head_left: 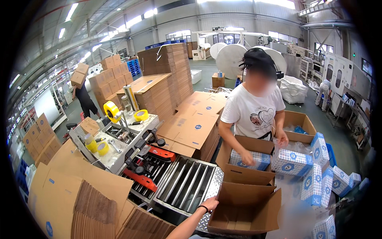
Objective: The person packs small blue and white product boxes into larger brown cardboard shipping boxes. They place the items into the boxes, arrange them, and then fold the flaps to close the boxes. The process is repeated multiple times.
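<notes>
My left hand (pixel 210 204), with a dark band at the wrist, reaches in from the lower edge. Its fingers are closed over the left rim of an open, empty cardboard box (pixel 242 213). That box stands at the end of the roller conveyor, on a patterned metal plate (pixel 215 183). Just beyond it stands another open cardboard box (pixel 248 175), holding a blue-and-white patterned pack (pixel 258 160). A co-worker (pixel 254 99) in a white T-shirt has one hand at that pack and the other beside it. I cannot see my right hand; a blurred patch covers the lower right.
Blue-and-white packs (pixel 312 185) lie heaped at right. A roller conveyor (pixel 183 183) leads left to a taping machine (pixel 147 167) with yellow tape rolls (pixel 112 111). Flat cardboard stacks (pixel 191 123) stand behind and at lower left. Another person (pixel 85 99) carries boxes far left.
</notes>
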